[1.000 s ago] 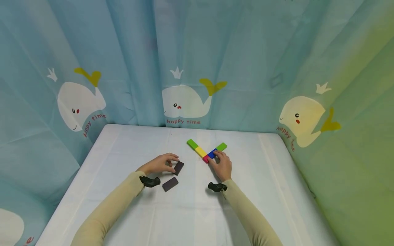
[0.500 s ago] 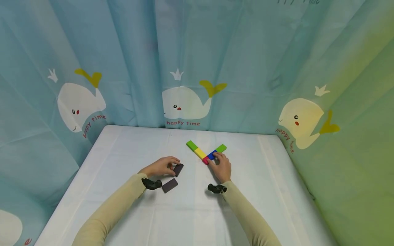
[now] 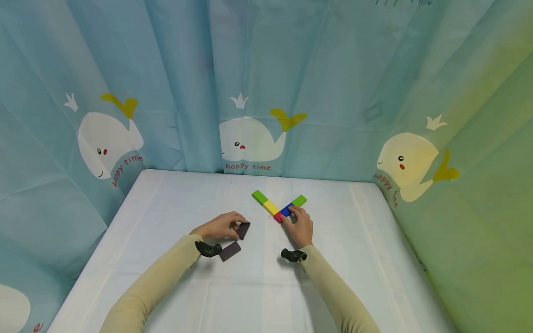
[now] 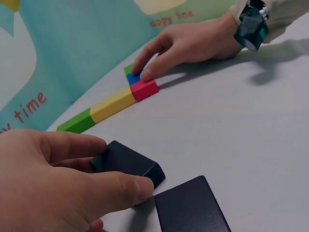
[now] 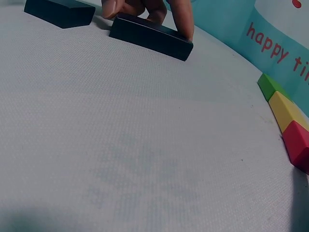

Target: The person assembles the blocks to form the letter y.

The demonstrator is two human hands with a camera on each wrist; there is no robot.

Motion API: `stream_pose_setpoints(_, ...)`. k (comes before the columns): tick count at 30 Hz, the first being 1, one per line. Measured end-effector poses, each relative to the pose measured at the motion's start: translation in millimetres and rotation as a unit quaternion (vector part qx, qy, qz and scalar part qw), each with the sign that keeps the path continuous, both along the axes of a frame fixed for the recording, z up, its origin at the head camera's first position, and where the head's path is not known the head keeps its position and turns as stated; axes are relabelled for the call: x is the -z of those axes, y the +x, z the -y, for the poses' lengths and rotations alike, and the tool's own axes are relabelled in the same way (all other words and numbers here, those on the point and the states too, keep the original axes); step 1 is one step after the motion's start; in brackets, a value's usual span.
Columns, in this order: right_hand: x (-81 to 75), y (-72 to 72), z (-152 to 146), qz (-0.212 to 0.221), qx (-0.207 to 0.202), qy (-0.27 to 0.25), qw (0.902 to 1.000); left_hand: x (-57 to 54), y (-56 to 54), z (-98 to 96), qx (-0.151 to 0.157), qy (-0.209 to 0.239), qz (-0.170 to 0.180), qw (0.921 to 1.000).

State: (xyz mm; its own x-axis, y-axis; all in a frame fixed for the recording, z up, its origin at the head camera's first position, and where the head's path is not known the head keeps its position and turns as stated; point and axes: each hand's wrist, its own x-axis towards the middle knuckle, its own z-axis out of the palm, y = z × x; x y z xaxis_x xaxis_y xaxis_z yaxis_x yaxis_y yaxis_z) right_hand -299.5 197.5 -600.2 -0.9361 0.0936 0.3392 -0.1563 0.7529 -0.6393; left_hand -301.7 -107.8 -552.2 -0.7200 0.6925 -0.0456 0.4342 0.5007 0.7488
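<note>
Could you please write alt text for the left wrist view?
A left hand pinches a dark block beside a second dark block on a white table. Beyond, a right hand grips a blue block in a bent row with a red block, yellow block and two green blocks.

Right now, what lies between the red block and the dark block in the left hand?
The head view shows only bare white tabletop between the red block and the dark block the left hand holds.

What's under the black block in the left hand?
White table shows around the black block the left hand pinches; whatever is right underneath is covered, so I can't tell.
</note>
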Motion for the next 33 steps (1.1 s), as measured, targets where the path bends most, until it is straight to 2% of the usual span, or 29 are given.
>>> stream_pose_setpoints(7,-2.5,0.9,0.7,0.002,0.004,-0.002,1.0000,0.2,-2.0,-11.3,-0.026,0.008,0.011,0.9995)
stream_pose_setpoints(13,-0.7,1.3,1.6,-0.011,0.001,0.000,0.9999,-2.4,-7.0,-29.2,-0.049,0.013,0.049,0.9975)
stream_pose_setpoints(17,-0.2,1.1,1.7,-0.029,0.001,0.007,0.9996,0.6,-11.1,-38.1,-0.033,0.003,0.035,0.9988)
stream_pose_setpoints(22,-1.5,1.0,0.3,-0.010,-0.002,-0.001,0.9999,6.1,-15.3,-45.3,-0.012,-0.016,-0.002,0.9998)
stream_pose_setpoints(26,-2.2,0.2,-0.5,0.002,0.001,0.002,1.0000,6.5,-18.4,-50.7,-0.018,-0.029,-0.019,0.9992)
stream_pose_setpoints(33,-2.7,-0.6,-1.3,0.007,-0.001,0.002,1.0000,7.0,-21.3,-57.0,-0.037,-0.044,-0.012,0.9983)
